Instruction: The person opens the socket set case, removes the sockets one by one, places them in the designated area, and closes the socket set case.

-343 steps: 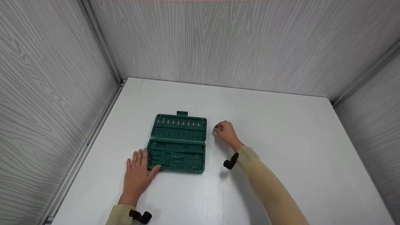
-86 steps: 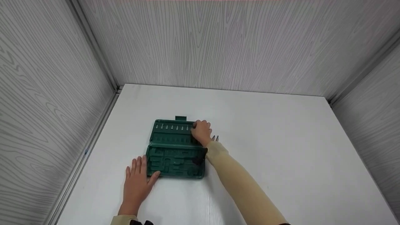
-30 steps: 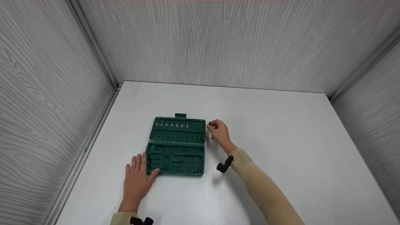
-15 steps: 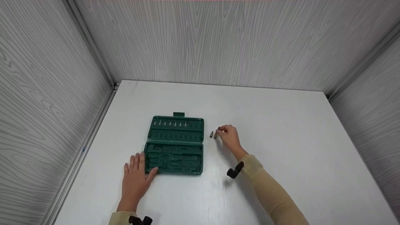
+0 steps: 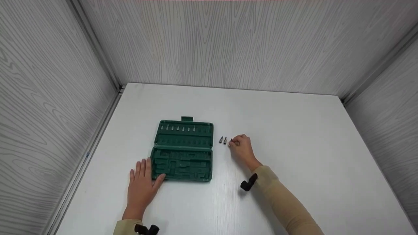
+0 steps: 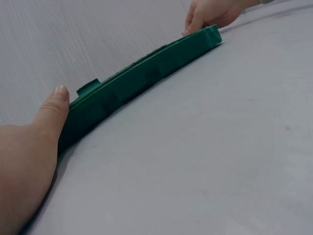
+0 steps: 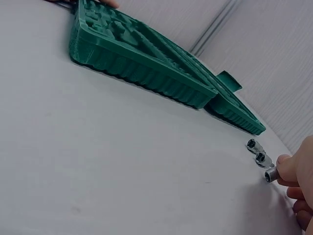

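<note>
An open green plastic case (image 5: 183,164) lies flat on the table, its lid (image 5: 184,135) folded back. A row of several small metal sockets (image 5: 178,128) sits in the lid, toward its left. My left hand (image 5: 140,191) rests at the case's left front corner, fingers straight along the side and thumb on the front edge. Right of the case, my right hand (image 5: 242,148) pinches a small metal socket (image 7: 271,174) between thumb and finger, close over the table. Two more sockets (image 7: 254,146) lie side by side just left of it, hollow ends toward the right wrist camera.
A white table (image 5: 294,147) spreads around the case, bounded by grey wood-grain panels (image 5: 209,45) at the back and both sides. A latch tab (image 5: 187,118) sticks out from the far edge of the lid. Each wrist carries a black camera (image 5: 249,182).
Two sockets have left the right end of the lid's row since the oldest frame. Lately my right hand moved right and nearer from the lid's edge, carrying a socket beside two others. Left hand stayed.
</note>
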Tool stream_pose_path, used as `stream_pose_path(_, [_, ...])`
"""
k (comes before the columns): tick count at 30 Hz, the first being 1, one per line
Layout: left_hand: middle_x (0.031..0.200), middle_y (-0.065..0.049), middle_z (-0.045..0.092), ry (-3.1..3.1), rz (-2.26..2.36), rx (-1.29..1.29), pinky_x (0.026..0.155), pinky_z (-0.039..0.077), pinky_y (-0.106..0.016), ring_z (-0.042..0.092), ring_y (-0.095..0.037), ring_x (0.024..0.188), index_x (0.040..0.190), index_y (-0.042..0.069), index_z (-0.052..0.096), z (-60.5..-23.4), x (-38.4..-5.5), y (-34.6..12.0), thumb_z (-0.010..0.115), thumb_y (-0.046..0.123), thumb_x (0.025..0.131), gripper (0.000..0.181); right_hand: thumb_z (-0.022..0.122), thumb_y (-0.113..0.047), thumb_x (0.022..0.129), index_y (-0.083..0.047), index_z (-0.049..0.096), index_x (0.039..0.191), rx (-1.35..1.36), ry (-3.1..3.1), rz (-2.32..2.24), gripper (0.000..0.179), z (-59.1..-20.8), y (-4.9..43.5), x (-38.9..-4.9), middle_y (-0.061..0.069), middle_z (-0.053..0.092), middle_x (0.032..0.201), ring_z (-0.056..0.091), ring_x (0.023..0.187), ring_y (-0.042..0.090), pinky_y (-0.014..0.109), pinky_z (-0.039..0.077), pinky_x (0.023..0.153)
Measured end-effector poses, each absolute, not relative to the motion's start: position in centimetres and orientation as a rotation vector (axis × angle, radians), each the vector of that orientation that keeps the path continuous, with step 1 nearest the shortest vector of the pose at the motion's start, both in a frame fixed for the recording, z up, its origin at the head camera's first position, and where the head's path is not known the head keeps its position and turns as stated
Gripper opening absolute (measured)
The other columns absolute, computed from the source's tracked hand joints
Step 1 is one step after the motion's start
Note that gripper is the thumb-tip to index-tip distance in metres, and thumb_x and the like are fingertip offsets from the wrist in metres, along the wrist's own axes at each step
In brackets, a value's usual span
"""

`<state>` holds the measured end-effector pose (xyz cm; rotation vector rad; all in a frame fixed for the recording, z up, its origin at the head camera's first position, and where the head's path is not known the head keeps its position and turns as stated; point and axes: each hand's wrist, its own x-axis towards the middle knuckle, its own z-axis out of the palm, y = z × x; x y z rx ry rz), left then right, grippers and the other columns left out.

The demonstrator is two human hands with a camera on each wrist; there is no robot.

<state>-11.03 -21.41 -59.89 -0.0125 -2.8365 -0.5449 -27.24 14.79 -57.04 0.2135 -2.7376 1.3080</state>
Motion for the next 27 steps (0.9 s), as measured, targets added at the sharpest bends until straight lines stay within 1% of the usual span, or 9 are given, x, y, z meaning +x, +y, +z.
stream_pose_path(8, [0.149, -0.023, 0.022, -2.846, -0.554, 0.002, 0.109, 0.005, -0.055, 0.013, -0.038, 0.138, 0.149, 0.004, 0.016, -59.8, -11.1, -21.4, 0.043, 0.061, 0.089, 0.087, 0.063, -0.007, 0.088, -0.004, 0.068, 0.082, 0.211, -2.699, 1.323, 0.009, -57.2, 14.7, -27.2, 0.009, 0.055, 0.095, 0.047, 0.096, 0.026, 0.038, 0.041, 0.083])
stream_pose_path(15, [0.150, -0.023, 0.021, -2.857, -0.557, 0.005, 0.109, 0.004, -0.054, 0.012, -0.038, 0.138, 0.149, 0.005, 0.014, -60.1, -11.0, -21.4, 0.042, 0.062, 0.090, 0.087, 0.060, -0.010, 0.090, -0.002, 0.068, 0.090, 0.177, -2.688, 1.315, 0.011, -57.1, 14.8, -27.3, 0.010, 0.057, 0.097, 0.049, 0.097, 0.026, 0.039, 0.043, 0.083])
stream_pose_path(22, [0.149, -0.023, 0.022, -2.847, -0.555, 0.008, 0.109, 0.005, -0.054, 0.014, -0.038, 0.138, 0.148, 0.003, 0.017, -59.9, -10.9, -21.5, 0.043, 0.061, 0.089, 0.087, 0.064, -0.012, 0.089, -0.001, 0.067, 0.093, 0.325, -2.613, 1.253, 0.013, -56.3, 14.1, -28.2, 0.013, 0.060, 0.097, 0.051, 0.095, 0.029, 0.042, 0.042, 0.082])
stream_pose_path(27, [0.150, -0.022, 0.020, -2.862, -0.562, 0.015, 0.109, 0.005, -0.053, 0.012, -0.037, 0.139, 0.149, 0.004, 0.016, -60.0, -11.0, -21.4, 0.042, 0.062, 0.090, 0.087, 0.064, -0.013, 0.089, -0.001, 0.067, 0.098, 0.378, -2.621, 1.246, 0.015, -55.4, 12.8, -28.6, 0.012, 0.060, 0.098, 0.051, 0.092, 0.027, 0.040, 0.042, 0.081])
